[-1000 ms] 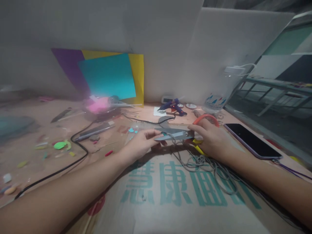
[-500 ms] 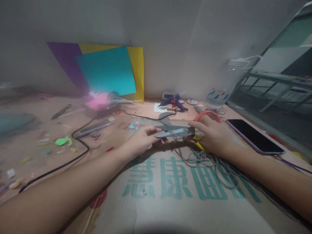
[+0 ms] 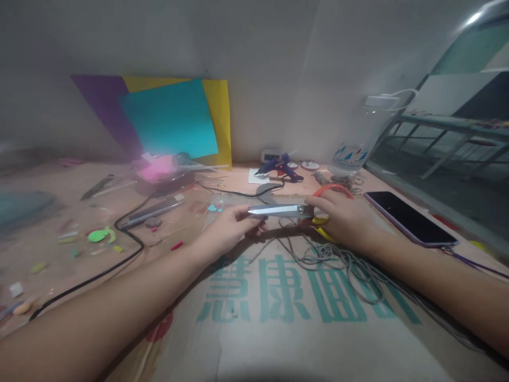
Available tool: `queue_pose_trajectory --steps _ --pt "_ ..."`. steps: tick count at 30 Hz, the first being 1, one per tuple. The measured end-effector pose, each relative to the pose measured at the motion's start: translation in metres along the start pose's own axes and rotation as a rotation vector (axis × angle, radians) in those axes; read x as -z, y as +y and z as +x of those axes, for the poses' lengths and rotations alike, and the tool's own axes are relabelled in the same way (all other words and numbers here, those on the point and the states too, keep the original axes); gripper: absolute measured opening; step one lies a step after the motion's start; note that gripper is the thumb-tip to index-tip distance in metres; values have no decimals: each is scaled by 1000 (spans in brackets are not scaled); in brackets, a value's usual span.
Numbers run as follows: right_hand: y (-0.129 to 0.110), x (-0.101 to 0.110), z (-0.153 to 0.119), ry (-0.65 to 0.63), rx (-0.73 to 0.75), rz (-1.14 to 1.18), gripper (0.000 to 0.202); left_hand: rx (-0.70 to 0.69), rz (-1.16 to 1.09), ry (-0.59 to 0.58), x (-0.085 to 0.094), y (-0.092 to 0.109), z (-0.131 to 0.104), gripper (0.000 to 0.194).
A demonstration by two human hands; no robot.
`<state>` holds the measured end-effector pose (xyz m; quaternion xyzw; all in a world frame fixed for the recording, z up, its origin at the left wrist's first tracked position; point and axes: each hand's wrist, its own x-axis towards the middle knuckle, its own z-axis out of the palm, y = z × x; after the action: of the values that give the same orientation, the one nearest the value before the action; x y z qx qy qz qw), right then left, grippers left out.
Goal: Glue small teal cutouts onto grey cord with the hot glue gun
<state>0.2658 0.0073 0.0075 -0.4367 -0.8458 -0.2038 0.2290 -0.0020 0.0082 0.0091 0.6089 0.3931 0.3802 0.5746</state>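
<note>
My right hand point(image 3: 338, 220) grips a pair of scissors point(image 3: 278, 211) with orange and yellow handles. The blades are together and point left, their tips at the fingers of my left hand point(image 3: 228, 228). My left fingers are pinched, and what they hold is hidden behind the fingers and blades. Below the scissors a loose tangle of grey cord point(image 3: 326, 254) lies on a cardboard sheet point(image 3: 278, 350) with green printed characters. One thin cord end lies on the board just below and right of my left hand.
A blue glue gun point(image 3: 280, 167) with a lit red light stands at the back, its black cable point(image 3: 131, 254) running left. Coloured sheets point(image 3: 170, 119) lean on the wall. A phone point(image 3: 409, 218) and clear bottle point(image 3: 352, 154) are right; small scraps point(image 3: 97, 235) lie left.
The scissor blades have closed from slightly apart. A cord end now lies on the board below them. Both hands stay nearly in place, and the view has shifted slightly.
</note>
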Motion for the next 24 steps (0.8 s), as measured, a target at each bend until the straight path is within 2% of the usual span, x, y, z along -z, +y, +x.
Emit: queue_pose_trajectory --steps 6,9,12,15,20,24 --pt "8 3 13 -66 -244 34 37 3 -5 23 0 -1 -1 29" --pt "21 2 14 -203 -306 135 46 -14 12 29 0 -3 -1 30" --pt "31 -1 12 -353 -284 187 49 -33 55 42 0 -5 -1 31" --pt "35 -4 8 -424 -267 181 49 -74 192 41 1 -7 -2 31" --pt "35 -3 8 -443 -185 96 47 -172 389 60 0 -7 -5 30" --pt "29 7 15 -415 -62 25 31 -190 454 41 -2 -5 -9 28"
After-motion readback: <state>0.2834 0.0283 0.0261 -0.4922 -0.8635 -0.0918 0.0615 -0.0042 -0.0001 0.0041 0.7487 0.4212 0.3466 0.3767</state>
